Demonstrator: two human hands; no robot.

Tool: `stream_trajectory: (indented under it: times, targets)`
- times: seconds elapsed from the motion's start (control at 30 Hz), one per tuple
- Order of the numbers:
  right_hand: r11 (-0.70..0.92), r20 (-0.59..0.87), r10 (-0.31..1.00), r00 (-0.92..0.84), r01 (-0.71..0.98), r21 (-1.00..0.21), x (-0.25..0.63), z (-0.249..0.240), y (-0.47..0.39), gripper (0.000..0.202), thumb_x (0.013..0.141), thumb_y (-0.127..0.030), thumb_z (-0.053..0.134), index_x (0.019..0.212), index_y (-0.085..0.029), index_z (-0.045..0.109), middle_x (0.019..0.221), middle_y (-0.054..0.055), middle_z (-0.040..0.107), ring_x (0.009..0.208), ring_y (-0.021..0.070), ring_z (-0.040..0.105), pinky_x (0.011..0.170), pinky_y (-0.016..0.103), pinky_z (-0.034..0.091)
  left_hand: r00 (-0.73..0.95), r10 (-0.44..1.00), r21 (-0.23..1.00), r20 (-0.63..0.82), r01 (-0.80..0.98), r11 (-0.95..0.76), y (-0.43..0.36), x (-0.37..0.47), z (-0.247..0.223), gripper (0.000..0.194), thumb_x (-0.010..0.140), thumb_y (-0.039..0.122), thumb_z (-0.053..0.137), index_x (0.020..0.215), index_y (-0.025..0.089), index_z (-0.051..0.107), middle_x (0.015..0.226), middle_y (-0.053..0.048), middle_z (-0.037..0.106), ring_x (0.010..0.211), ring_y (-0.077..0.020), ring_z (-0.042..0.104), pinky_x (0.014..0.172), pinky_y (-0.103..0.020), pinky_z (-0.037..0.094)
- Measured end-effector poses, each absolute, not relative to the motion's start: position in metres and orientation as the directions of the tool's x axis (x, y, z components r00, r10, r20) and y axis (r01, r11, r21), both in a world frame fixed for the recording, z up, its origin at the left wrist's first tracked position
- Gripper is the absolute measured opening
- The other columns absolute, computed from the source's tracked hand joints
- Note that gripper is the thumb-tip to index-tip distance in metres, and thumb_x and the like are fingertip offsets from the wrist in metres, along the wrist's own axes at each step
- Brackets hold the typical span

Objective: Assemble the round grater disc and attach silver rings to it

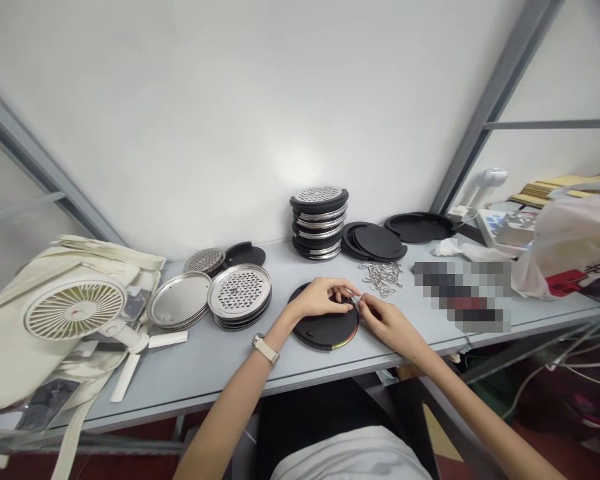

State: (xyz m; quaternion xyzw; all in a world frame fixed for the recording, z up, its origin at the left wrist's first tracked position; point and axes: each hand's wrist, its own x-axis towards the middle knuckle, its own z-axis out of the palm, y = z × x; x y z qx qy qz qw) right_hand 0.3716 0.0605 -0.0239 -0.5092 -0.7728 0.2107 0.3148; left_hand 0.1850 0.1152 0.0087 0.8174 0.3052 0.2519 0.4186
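Note:
In front of me a round black disc (325,330) lies on the table, with a shiny metal rim showing at its lower right edge. My left hand (325,298) reaches over the disc, thumb and index finger closed near its right side. My right hand (383,320) is beside that edge, fingertips pinched on what looks like a small bent wire clip (357,301). The fingertips of both hands nearly meet there and partly hide the piece. Behind my right hand lies a loose pile of bent wire clips (383,277).
A tall stack of black holders with perforated metal discs (320,227) stands against the wall. Black lids (377,241) lie to its right. On the left are grater-like discs (240,292), plain metal discs (180,300) and a white fan (77,310). A plastic bag (570,233) sits far right.

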Motion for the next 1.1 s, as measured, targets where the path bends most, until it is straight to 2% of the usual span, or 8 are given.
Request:
stream_trajectory:
  times: [0.2, 0.63, 1.1]
  targets:
    - [0.4, 0.283, 0.917, -0.283, 0.671, -0.624, 0.3717, -0.0231, 0.0589, 0.027, 0.093, -0.032, 0.032, 0.069, -0.022, 0.04, 0.059, -0.003, 0.05, 0.054, 0.0146, 0.048, 0.054, 0.025, 0.035, 0.682, 0.711, 0.834, 0.171, 0.284, -0.473, 0.1149, 0.1842, 0.0078, 0.034, 0.069, 0.02, 0.065, 0.103, 0.016, 0.066, 0.088, -0.003, 0.063, 0.069, -0.008, 0.048, 0.063, -0.019, 0.036]
    - [0.419, 0.288, 0.908, -0.304, 0.668, -0.615, 0.3716, -0.0221, 0.0591, 0.029, 0.092, -0.031, 0.034, 0.067, -0.021, 0.04, 0.056, -0.003, 0.048, 0.052, 0.0135, 0.046, 0.052, 0.024, 0.033, 0.679, 0.716, 0.846, 0.162, 0.278, -0.455, 0.1154, 0.1846, 0.0068, 0.034, 0.068, 0.021, 0.066, 0.102, 0.015, 0.066, 0.085, -0.002, 0.063, 0.066, -0.007, 0.046, 0.061, -0.02, 0.035]
    - [0.424, 0.289, 0.906, -0.309, 0.659, -0.622, 0.3717, -0.0236, 0.0599, 0.031, 0.094, -0.035, 0.033, 0.069, -0.021, 0.045, 0.058, -0.001, 0.054, 0.054, 0.0147, 0.049, 0.053, 0.025, 0.034, 0.681, 0.716, 0.835, 0.157, 0.296, -0.465, 0.1151, 0.1848, 0.0076, 0.034, 0.069, 0.018, 0.065, 0.102, 0.015, 0.066, 0.087, -0.003, 0.063, 0.068, -0.0076, 0.048, 0.061, -0.019, 0.035]
